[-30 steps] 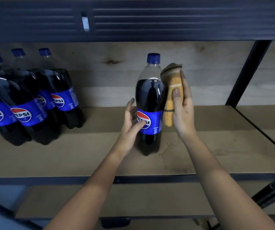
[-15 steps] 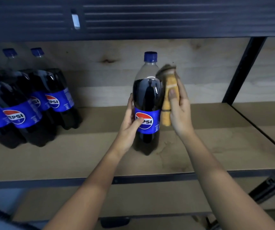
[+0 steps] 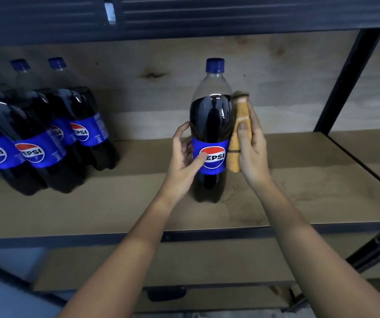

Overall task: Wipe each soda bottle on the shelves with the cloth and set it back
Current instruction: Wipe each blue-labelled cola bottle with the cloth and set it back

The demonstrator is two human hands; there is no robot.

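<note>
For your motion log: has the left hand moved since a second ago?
Yes. The left hand closed in rightward onto the standing bottle; its thumb now presses the label.

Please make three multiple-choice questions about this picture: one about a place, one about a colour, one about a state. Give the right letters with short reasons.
1. Where is the cloth?
A. on the bottle's cap
B. against the right side of the middle Pepsi bottle
C. flat on the shelf

2. What colour is the cap?
A. red
B. white
C. blue

3. What does the left hand do?
A. grips the middle bottle
B. hangs free
C. holds the cloth

Answers: B, the right hand presses the cloth there. C, the cap shows blue. A, its thumb lies on the label, fingers curled behind.
</note>
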